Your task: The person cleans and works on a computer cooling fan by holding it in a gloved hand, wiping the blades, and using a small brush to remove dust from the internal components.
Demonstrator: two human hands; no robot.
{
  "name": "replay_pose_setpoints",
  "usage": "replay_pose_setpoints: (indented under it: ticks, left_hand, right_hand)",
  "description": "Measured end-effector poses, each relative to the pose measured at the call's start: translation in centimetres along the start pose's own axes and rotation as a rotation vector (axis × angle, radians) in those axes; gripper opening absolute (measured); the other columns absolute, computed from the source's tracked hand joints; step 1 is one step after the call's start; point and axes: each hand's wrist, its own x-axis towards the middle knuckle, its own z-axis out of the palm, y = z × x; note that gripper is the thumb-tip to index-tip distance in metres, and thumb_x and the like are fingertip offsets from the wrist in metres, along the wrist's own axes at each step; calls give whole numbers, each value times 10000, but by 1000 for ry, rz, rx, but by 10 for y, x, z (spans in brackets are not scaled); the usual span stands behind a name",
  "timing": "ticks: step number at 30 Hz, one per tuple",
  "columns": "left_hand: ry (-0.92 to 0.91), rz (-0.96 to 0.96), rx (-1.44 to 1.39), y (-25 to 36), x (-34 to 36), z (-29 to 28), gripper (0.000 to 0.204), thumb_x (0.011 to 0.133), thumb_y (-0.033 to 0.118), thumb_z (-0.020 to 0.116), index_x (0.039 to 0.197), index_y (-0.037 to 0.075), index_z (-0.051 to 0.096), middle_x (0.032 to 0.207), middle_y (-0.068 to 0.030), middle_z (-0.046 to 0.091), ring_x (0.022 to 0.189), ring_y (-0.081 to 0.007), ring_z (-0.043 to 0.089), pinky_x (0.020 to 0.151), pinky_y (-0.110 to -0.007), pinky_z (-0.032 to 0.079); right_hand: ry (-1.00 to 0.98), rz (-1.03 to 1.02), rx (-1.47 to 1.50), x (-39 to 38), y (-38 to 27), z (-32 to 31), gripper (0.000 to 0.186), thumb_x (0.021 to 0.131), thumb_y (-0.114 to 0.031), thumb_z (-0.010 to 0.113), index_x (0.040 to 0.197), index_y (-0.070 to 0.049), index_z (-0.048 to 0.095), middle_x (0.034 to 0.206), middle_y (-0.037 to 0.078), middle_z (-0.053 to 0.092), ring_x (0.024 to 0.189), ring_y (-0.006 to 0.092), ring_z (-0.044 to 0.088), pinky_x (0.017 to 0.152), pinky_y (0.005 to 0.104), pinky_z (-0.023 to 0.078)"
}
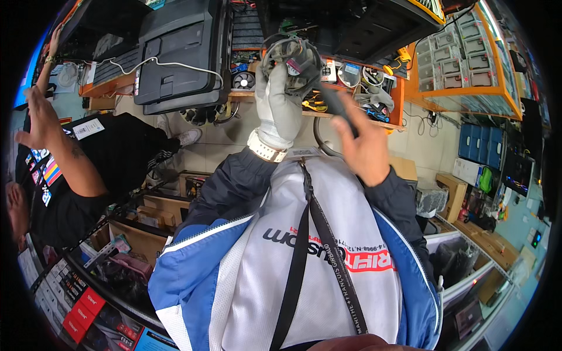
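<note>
Round fan-like unit appears over the worktop's near edge, in the gloved left hand's grip; the right hand grasps a blurred dark tool, which could slip and damage it if hurried.

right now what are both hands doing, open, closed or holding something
Left hand: gloved, closed on a dark, round fan-like part.
Right hand: bare, closed on a long black tool, blurred.
</note>
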Motion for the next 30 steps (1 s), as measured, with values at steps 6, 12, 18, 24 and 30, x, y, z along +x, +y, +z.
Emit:
replay_pose_setpoints:
  ticks: [6, 12, 18, 24, 30]
  left_hand:
    - [54, -121, -197, -1, 2, -13, 375, 1169, 292, 536, 1511, 138, 551, 1422, -95, 673, 1287, -267, 696, 1083, -524, 606]
    - [13, -99, -60, 3, 0, -21, 405, 1172, 265, 522, 1546, 107, 517, 1481, -92, 641, 1332, -256, 665, 1087, -465, 596]
    - [2, 22, 38, 3, 5, -36, 413, 1160, 179, 541, 1555, 75, 481, 1471, -118, 623, 1302, -240, 666, 1089, -422, 604]
    - [10, 164, 253, 0, 12, -50, 414, 1162, 162, 558, 1558, 61, 492, 1461, -101, 623, 1309, -210, 647, 1088, -397, 592]
    - [-17, 254, 376, 19, 19, -61, 495, 1151, 223, 607, 1563, -22, 487, 1471, -158, 659, 1330, -208, 630, 1161, -356, 483]
  right_hand:
    - [-30, -142, -51, 3, 9, 1, 527, 1032, -339, 770, 1512, -143, 680, 1083, 230, 803, 816, 393, 797, 706, 435, 618]
    - [-94, 62, -48, 8, -8, -4, 510, 1033, -335, 773, 1500, -147, 691, 1048, 235, 798, 840, 398, 803, 720, 430, 625]
    - [-10, 37, -27, 16, 1, 8, 534, 1018, -355, 787, 1503, -151, 694, 1118, 227, 812, 883, 384, 816, 750, 447, 632]
    - [-75, 44, -16, 13, -2, 10, 602, 1017, -367, 789, 1562, -158, 639, 1052, 235, 806, 814, 410, 795, 724, 458, 616]
    - [-26, 84, -97, 16, -23, 14, 577, 1022, -354, 783, 1546, -148, 657, 951, 214, 802, 752, 392, 783, 678, 443, 603]
